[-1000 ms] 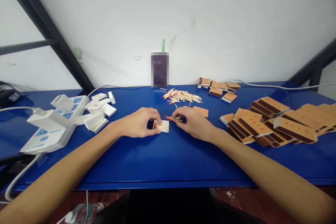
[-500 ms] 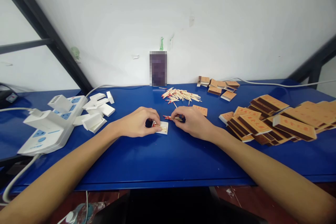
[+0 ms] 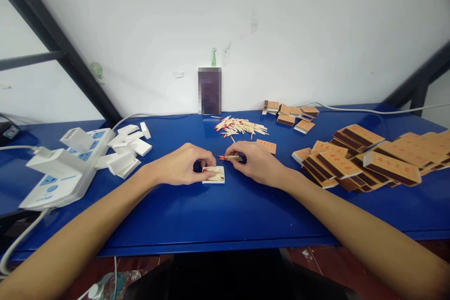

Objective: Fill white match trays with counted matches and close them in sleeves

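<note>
My left hand (image 3: 186, 165) is closed on the left end of a small white matchbox tray (image 3: 213, 181), thumb at its near side. Matches (image 3: 217, 175) lie inside that tray on the blue table. Just to the right, my right hand (image 3: 255, 161) pinches a small bundle of matches (image 3: 230, 157), red heads pointing left toward the tray. Behind the hands is a loose heap of matches (image 3: 242, 126). One matchbox sleeve (image 3: 266, 146) lies flat just beyond my right hand.
White empty trays (image 3: 128, 145) are piled at left beside a power strip (image 3: 80, 168) with plugged-in chargers. Many orange matchboxes (image 3: 337, 164) are stacked at right. Several open sleeves (image 3: 293, 115) sit near the wall. A dark pixelated rectangle (image 3: 210, 91) stands against the wall.
More matches now show in the tray under my left hand, and its fingers have shifted toward the tray's left end. My right hand still holds its bundle in nearly the same place.
</note>
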A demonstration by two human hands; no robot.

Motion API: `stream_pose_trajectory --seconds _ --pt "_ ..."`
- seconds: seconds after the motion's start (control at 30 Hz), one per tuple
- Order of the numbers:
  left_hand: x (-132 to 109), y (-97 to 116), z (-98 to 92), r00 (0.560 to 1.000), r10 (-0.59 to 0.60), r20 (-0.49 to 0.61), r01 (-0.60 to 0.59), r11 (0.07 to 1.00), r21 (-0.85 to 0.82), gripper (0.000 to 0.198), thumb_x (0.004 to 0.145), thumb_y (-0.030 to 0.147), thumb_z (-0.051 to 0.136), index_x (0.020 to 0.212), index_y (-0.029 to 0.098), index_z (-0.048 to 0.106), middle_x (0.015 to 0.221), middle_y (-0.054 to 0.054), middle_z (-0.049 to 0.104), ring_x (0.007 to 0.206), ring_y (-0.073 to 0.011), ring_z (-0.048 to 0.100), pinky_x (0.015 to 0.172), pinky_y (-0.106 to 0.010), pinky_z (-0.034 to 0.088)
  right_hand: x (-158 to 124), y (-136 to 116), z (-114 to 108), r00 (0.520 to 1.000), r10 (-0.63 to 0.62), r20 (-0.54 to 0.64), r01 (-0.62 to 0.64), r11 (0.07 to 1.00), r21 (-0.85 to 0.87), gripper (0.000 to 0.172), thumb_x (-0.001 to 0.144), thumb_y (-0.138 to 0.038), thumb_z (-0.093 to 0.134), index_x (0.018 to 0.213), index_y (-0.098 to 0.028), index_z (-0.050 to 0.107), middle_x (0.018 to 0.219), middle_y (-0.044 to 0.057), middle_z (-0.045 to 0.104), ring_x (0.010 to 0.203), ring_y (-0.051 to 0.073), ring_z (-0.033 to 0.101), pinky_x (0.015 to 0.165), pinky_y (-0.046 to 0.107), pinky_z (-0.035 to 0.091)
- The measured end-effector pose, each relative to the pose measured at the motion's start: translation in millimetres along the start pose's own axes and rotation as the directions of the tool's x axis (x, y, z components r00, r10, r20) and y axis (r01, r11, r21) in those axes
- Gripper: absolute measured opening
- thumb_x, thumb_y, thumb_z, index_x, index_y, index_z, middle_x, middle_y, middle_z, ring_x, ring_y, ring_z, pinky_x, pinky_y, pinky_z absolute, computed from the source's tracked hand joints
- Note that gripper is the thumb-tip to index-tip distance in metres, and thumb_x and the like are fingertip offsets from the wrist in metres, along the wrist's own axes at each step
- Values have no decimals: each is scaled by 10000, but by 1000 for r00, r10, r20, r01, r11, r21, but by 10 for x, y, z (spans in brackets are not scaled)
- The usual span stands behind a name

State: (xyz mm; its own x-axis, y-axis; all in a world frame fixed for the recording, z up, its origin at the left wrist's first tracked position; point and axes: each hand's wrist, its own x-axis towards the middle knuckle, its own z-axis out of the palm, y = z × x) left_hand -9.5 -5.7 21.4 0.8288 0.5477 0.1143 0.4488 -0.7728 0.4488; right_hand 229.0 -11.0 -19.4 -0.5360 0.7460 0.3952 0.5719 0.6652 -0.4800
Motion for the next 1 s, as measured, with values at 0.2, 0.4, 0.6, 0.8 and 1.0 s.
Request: stream_pose_trajectory --seconds 0.2,0.4,0.6,0.8,1.0 --pt "36 11 2 999 -43 22 42 998 37 342 834 393 704 1089 165 703 948 -45 707 792 -149 637 734 -251 472 10 -3 5 1000 -3 -1 3 1000 1 169 819 -71 561 891 -192 654 836 22 690 735 152 605 684 270 443" --pt "52 23 16 999 -24 49 24 1000 -3 184 872 335 658 915 179 744 886 -23 700 758 -126 629 747 -245 465 4 18 28 1000 14 -7 -14 1000 8 171 818 -81 566 912 -190 659 837 22 686 747 154 604 686 274 447" --pt "56 23 27 998 -22 51 24 999 -39 227 860 398 687 907 187 756 880 -25 696 767 -131 628 740 -241 460 6 39 23 1000 27 5 -27 999 -23 176 839 -119 581 951 -191 697 866 33 714 771 163 618 699 286 457" --pt "55 21 51 999 -25 45 26 999 -30 233 847 401 699 889 180 758 876 -34 688 758 -137 630 734 -250 465 12 31 40 999 -6 -31 6 1000 -26 187 828 -102 585 925 -188 719 861 36 725 786 167 637 719 292 472" --pt "43 -14 81 1000 -18 -23 18 1000 -17 280 866 417 658 971 173 744 877 -45 686 727 -132 622 690 -244 469 21 22 38 999 -19 -49 18 1000 -16 190 820 -102 580 893 -193 729 829 30 730 726 150 640 680 278 476"
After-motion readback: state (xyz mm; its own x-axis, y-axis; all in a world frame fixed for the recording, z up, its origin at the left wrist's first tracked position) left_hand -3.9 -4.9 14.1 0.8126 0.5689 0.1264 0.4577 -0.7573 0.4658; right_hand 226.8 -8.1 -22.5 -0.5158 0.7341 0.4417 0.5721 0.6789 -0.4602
